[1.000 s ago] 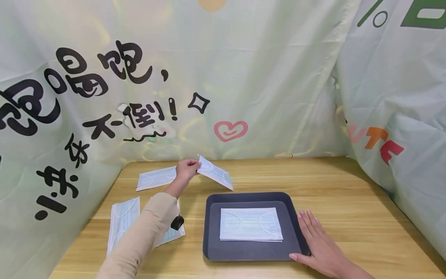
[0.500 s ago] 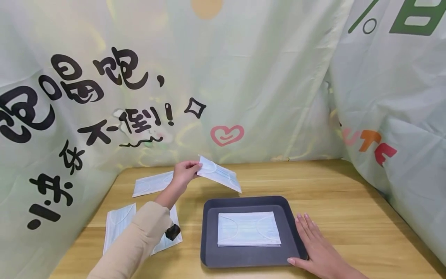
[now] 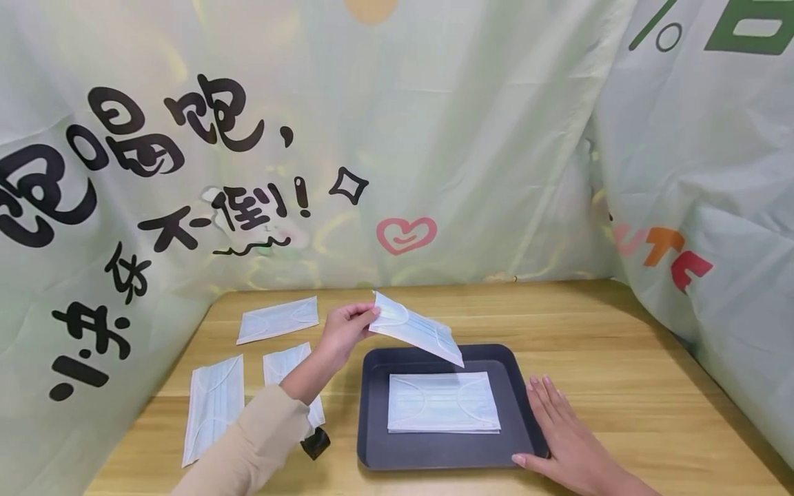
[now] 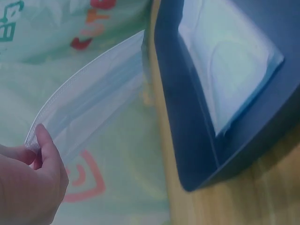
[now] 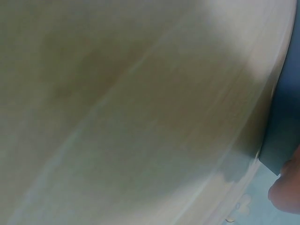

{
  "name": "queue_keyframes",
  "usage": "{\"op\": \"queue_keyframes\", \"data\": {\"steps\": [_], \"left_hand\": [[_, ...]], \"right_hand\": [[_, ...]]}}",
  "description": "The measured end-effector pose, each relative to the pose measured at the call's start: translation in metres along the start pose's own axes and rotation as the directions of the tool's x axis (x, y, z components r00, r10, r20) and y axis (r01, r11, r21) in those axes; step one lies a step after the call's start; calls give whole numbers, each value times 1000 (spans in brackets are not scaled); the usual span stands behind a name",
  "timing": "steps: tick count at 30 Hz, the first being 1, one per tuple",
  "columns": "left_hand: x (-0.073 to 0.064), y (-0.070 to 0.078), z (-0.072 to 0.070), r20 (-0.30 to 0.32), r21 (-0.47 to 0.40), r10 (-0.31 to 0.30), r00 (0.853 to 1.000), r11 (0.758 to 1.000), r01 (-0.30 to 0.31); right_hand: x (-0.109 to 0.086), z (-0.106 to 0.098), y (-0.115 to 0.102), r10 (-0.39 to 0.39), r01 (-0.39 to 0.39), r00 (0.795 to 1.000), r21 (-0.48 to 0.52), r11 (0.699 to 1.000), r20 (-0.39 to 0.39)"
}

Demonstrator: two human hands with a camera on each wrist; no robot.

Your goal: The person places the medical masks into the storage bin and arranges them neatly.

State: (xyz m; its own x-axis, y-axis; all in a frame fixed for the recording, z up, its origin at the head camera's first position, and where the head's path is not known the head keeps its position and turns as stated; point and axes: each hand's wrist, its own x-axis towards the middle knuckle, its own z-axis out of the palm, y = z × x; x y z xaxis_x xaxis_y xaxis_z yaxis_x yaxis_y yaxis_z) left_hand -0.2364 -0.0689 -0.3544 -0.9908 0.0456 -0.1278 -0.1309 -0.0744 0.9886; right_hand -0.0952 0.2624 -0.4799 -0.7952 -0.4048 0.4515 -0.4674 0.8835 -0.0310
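My left hand (image 3: 347, 327) pinches one end of a pale blue face mask (image 3: 418, 327), whose far end slopes down over the back rim of a dark grey tray (image 3: 434, 455). The left wrist view shows the thumb and fingertips at the corner of this mask (image 4: 93, 93). In the tray lies a flat stack of face masks (image 3: 443, 403), ear loops on top. My right hand (image 3: 567, 430) rests along the tray's right side, fingers straight and thumb at the near corner. Only a fingertip (image 5: 285, 193) and the tray's outer wall (image 5: 283, 117) show in the right wrist view.
Left of the tray, three masks lie on the wooden table (image 3: 651, 386): a back mask (image 3: 279, 318), a front mask (image 3: 216, 406) and one mask (image 3: 285, 362) partly behind my left forearm. A black device (image 3: 315, 444) sits at that wrist. Printed curtains (image 3: 496, 138) enclose the table.
My left hand has carried its mask right and toward me, from behind the tray to over its back rim. The back-left mask is now uncovered. My right hand stays at the tray.
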Motion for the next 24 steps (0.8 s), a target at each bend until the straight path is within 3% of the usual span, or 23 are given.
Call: {"op": "queue_keyframes", "data": {"steps": [5,14,24], "left_hand": [[-13,-5,9,38,-39,3,999,999,-2],[-33,-23,24,96,-40,7,995,999,-4],[-40,-46,29,141,17,-3,990,1000,1]], "right_hand": [[1,-1,1,20,-19,1000,-5,1000,6],[0,2,1,-29,30,999,14,999,-37],[0,3,0,-12,13,1000,38,999,-25]]}}
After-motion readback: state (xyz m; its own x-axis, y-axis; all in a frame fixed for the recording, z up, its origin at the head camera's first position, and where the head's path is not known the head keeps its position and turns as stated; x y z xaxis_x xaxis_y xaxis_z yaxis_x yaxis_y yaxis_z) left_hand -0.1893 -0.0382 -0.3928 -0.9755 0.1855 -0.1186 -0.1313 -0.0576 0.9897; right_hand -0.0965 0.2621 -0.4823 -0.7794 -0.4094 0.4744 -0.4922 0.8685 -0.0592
